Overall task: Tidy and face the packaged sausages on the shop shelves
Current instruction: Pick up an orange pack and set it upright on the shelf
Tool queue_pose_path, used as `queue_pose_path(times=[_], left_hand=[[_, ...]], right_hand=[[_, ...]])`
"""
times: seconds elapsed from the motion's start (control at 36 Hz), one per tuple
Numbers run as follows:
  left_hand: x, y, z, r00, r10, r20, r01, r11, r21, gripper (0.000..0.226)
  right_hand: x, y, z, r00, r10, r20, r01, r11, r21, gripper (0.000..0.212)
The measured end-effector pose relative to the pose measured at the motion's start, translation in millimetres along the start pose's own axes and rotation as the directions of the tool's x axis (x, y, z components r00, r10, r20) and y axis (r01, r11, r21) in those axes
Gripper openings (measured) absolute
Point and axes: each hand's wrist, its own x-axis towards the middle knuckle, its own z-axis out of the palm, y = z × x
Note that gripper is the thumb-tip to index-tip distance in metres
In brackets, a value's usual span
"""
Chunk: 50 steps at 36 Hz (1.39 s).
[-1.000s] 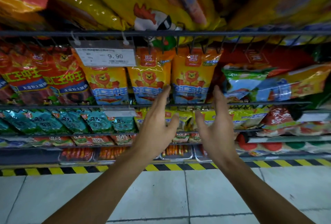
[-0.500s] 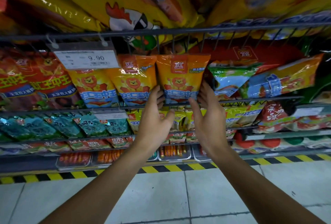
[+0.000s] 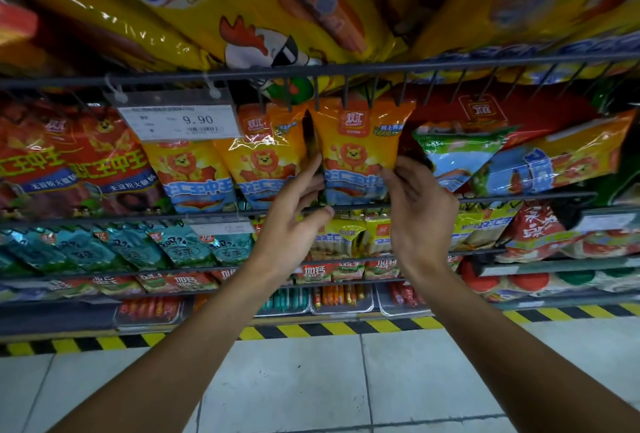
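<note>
Orange sausage pack (image 3: 360, 152) between (apparently gripping) hands

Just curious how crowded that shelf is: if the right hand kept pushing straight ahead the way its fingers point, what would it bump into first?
Probably the orange lion pack that the right hand already touches; depth behind is unclear.

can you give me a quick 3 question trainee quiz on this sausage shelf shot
1. True or false: both hands hold the same orange lion-print sausage packet.
2. What price shows on the white shelf price tag?
3. The green and blue tilted packet lies on which side of the held packet: A the person's left, B the person's right?

Key: 1 true, the left hand and right hand grip its lower edges. 2 9.90. 3 B.
</note>
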Motion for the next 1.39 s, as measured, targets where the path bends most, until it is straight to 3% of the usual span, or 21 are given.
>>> queue_pose_path(times=[0.14,0.25,0.33,0.42,0.53,0.61,0.69,0.78,0.94,1.06,1.17,1.28,1.39], left_hand=[[0.7,0.7,2.4,0.996,0.075,-0.046,-0.075,0.997,-0.001,0.068],[1.4,-9.4,3.0,1.0,0.027,0.014,-0.029,0.984,0.175,0.075],[-0.6,-15.5,1.6,0.998,0.024,0.064,-0.041,0.962,0.272,0.08],[-3.3,-15.2,-0.9,0.994,0.108,0.024,-0.11,0.945,0.308,0.072],[-11.6,-9.7,-1.4,0.929,0.367,0.041,-0.339,0.804,0.489,0.063],[-10.0,-8.9,4.5,0.862,0.474,0.178,-0.473,0.627,0.62,0.066],[-3.1,-16.4,12.1,0.841,0.45,0.3,-0.514,0.491,0.704,0.073],[-0.1,-21.4,13.8,0.86,0.398,0.318,-0.487,0.457,0.744,0.078],[-4.6,-23.0,19.6,0.875,0.407,0.263,-0.464,0.55,0.695,0.075],[-3.1,-12.9,28.8,0.891,0.396,0.222,-0.443,0.653,0.614,0.067],[-3.8,-1.7,52.9,0.937,0.277,0.211,-0.345,0.817,0.462,0.071],[-0.6,6.9,80.5,0.969,0.194,0.154,-0.237,0.906,0.352,0.076],[3.6,12.1,98.8,0.98,0.144,0.138,-0.181,0.932,0.314,0.079]], right_hand=[[10.2,-6.6,-1.0,0.999,-0.027,0.046,0.027,0.999,-0.02,0.029],[14.7,-2.4,0.5,0.982,-0.07,0.176,0.096,0.985,-0.142,0.033],[7.8,8.6,1.5,0.98,-0.063,0.188,0.098,0.979,-0.181,0.037],[-5.1,12.0,-0.5,0.974,-0.024,0.225,0.055,0.99,-0.132,0.044],[-35.2,0.4,-4.5,0.965,-0.169,0.201,0.199,0.97,-0.139,0.059],[-43.1,5.3,-3.9,0.897,-0.335,0.29,0.394,0.902,-0.178,0.066],[-41.2,12.0,2.9,0.858,-0.312,0.407,0.43,0.871,-0.239,0.068],[-38.1,14.0,4.4,0.83,-0.314,0.46,0.454,0.861,-0.231,0.065],[-32.7,18.8,-23.1,0.855,-0.25,0.455,0.341,0.932,-0.127,0.057],[-29.8,23.2,-50.6,0.923,-0.21,0.323,0.233,0.972,-0.034,0.046],[-28.2,28.1,-76.8,0.971,-0.138,0.197,0.129,0.99,0.06,0.039],[-13.7,37.4,-94.3,0.994,0.005,0.106,-0.018,0.992,0.121,0.046],[10.7,36.0,-101.9,0.989,0.033,0.143,-0.046,0.995,0.088,0.063]])
